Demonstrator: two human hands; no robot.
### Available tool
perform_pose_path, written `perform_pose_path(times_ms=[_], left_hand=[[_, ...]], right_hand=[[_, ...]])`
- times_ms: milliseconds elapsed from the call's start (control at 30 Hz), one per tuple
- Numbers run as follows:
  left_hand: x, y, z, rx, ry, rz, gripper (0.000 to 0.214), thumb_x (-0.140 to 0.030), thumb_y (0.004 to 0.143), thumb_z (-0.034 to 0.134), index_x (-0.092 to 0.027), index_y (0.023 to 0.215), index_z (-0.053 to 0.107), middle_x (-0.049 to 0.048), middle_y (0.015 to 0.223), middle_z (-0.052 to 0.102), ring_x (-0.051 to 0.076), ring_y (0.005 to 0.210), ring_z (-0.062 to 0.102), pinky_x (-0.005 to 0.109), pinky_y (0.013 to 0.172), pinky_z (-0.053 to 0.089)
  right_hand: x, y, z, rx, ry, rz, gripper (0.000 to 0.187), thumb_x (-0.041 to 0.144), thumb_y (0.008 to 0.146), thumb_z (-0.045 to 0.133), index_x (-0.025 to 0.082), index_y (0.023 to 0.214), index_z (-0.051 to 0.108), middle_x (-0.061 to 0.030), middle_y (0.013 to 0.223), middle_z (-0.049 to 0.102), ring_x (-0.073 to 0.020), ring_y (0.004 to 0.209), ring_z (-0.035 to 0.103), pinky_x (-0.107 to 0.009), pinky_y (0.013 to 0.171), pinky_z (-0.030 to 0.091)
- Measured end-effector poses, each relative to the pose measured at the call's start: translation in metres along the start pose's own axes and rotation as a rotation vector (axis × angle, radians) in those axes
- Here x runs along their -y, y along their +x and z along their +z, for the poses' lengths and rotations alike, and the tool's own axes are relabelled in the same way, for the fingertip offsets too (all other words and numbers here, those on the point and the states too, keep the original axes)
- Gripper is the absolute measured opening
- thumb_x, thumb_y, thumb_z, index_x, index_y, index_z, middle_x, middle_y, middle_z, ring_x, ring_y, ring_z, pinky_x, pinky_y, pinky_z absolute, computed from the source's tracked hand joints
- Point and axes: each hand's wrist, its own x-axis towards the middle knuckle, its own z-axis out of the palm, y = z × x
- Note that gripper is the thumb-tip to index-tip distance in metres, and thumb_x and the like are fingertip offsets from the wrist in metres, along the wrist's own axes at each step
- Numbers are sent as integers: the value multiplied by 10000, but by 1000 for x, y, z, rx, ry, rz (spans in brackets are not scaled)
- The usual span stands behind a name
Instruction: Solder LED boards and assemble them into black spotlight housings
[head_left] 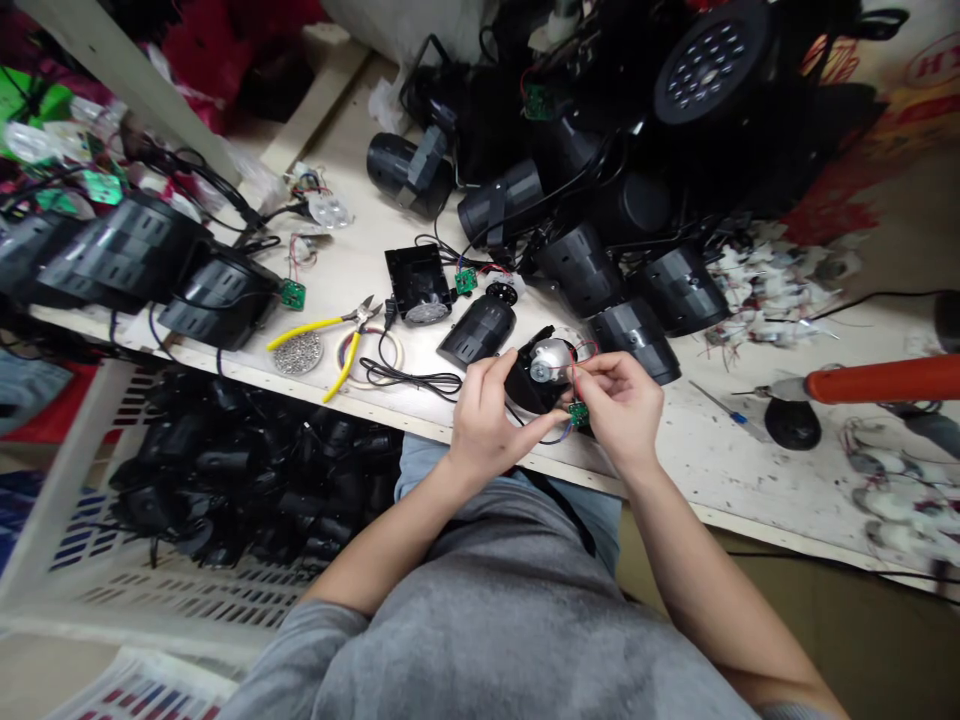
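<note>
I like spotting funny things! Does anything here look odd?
The black lamp housing between the left hand and right hand looks unfinished: it is open, and a green circuit board dangles on thin wires. White scraps lie scattered at right.

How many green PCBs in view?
4 clear: board under the right hand, board on the bench's left, board mid-bench, board up in the black pile. Far-left green bits unclear; more may be hidden.

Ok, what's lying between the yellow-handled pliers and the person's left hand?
The head view shows a loose coil of black cable between the yellow-handled pliers and the left hand.
</note>
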Motion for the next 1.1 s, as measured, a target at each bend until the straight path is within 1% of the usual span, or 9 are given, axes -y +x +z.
perform_pose_path(times_ms=[167, 333, 500, 767, 867, 967, 1100], left_hand=[[0, 0, 0, -22, -12, 17, 783, -566, 782, 789, -140, 1363, 483, 141, 1159, 626, 252, 1090, 636, 362, 888, 588], [0, -1, 1, -4, 22, 4, 793, -602, 792, 761, -148, 1373, 470, 142, 1166, 629, 256, 1090, 642, 372, 876, 592], [0, 0, 1, -30, -6, 29, 781, -580, 785, 779, -130, 1354, 488, 145, 1149, 629, 252, 1084, 637, 361, 877, 587], [0, 0, 1, -26, 3, 26, 797, -608, 777, 772, -130, 1349, 489, 145, 1144, 630, 252, 1069, 642, 362, 861, 590], [1, 0, 2, -19, -3, 25, 817, -621, 767, 773, -138, 1359, 483, 143, 1143, 631, 258, 1074, 644, 377, 880, 586], [1, 0, 2, -37, 20, 39, 820, -637, 761, 769, -141, 1349, 488, 138, 1125, 636, 258, 1057, 652, 397, 910, 580], [1, -1, 4, -62, 55, 62, 807, -647, 764, 762, -134, 1327, 495, 138, 1105, 643, 254, 1039, 660, 387, 880, 593]], right_hand=[[0, 0, 0, 8, -15, -6, 218, 324, 676, 786, 220, 728, 601, 29, 618, 652, -144, 490, 634, -255, 469, 534], [-1, 0, 0, 22, -28, -14, 229, 341, 682, 791, 223, 734, 602, 23, 640, 657, -143, 499, 632, -260, 475, 528], [-1, 0, -1, 36, -35, -10, 254, 369, 689, 801, 227, 743, 597, 22, 640, 658, -148, 504, 628, -268, 477, 531], [-1, 0, -2, 36, -37, -15, 234, 363, 670, 787, 220, 727, 612, 25, 620, 646, -141, 490, 625, -256, 467, 524], [-2, 1, -2, 42, -50, -25, 234, 363, 676, 786, 221, 729, 608, 26, 620, 643, -142, 496, 629, -253, 466, 524], [-3, 1, -2, 54, -49, -27, 241, 373, 677, 789, 222, 728, 608, 31, 617, 641, -140, 485, 625, -249, 454, 517], [-5, 1, -3, 72, -47, -24, 284, 407, 676, 811, 226, 732, 600, 27, 624, 649, -143, 479, 622, -255, 451, 523]])
